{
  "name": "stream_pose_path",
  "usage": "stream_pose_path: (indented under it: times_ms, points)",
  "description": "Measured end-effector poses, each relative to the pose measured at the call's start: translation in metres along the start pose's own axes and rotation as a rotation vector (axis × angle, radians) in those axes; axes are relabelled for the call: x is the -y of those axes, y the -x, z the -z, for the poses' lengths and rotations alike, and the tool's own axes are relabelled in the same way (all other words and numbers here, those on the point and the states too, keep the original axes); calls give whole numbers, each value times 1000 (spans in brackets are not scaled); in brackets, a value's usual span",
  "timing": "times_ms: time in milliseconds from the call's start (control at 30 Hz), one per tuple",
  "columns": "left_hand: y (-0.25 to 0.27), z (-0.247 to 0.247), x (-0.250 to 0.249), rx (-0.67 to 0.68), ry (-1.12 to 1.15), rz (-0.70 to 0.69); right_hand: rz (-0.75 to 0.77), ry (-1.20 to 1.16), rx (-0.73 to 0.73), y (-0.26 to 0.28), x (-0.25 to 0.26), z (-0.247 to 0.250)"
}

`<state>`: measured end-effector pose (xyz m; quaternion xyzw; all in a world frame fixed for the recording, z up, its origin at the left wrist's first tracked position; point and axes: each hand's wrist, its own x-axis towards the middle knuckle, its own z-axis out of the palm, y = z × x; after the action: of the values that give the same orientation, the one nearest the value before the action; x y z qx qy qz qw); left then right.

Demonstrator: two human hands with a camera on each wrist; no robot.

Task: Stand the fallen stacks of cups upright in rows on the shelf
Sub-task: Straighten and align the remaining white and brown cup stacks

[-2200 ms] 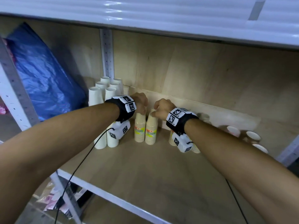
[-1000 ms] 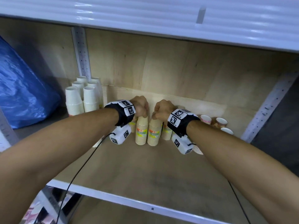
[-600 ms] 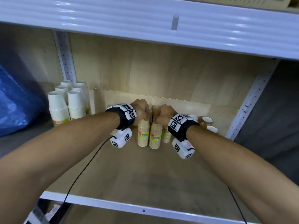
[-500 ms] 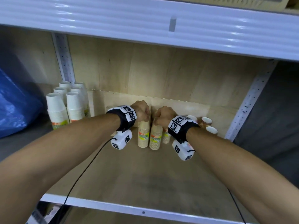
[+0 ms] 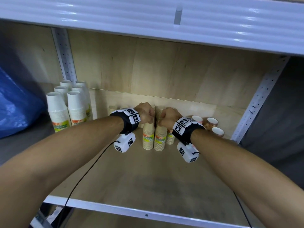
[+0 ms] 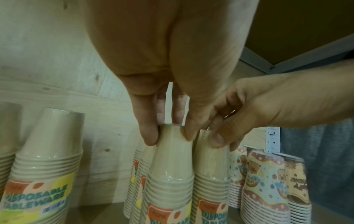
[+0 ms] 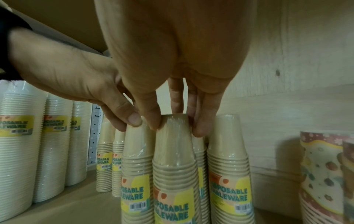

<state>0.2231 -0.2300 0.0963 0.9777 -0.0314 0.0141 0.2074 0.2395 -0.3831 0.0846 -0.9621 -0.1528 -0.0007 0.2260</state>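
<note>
Two beige wrapped cup stacks stand upright side by side mid-shelf. My left hand [image 5: 145,113] pinches the top of the left stack [image 5: 148,137] from above; in the left wrist view its fingertips [image 6: 151,136] clasp that stack [image 6: 170,159]. My right hand [image 5: 169,117] grips the top of the right stack [image 5: 160,139]. In the right wrist view the right hand [image 7: 176,125] holds its stack [image 7: 174,151]. More beige stacks [image 7: 228,151] stand upright behind and beside them.
Tall white cup stacks [image 5: 65,109] stand in rows at the back left. Patterned cup stacks [image 5: 212,122] stand at the back right by the upright post [image 5: 256,104]. A blue plastic bag [image 5: 14,109] lies far left. The upper shelf [image 5: 148,22] hangs overhead, with bare shelf board [image 5: 148,175] in front.
Both hands have kept their hold on the tops of the two beige stacks, which stay upright. The head view has swung to the right.
</note>
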Motion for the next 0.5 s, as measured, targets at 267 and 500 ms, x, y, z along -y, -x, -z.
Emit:
stream_pose_path:
  times_ms: [267,500]
  points:
    - [-4,13,2,-10,-19,1,0,71,-10,-4,13,21]
    - [-11,51,20,-72,-37,63,69,58,-60,-19,41,38]
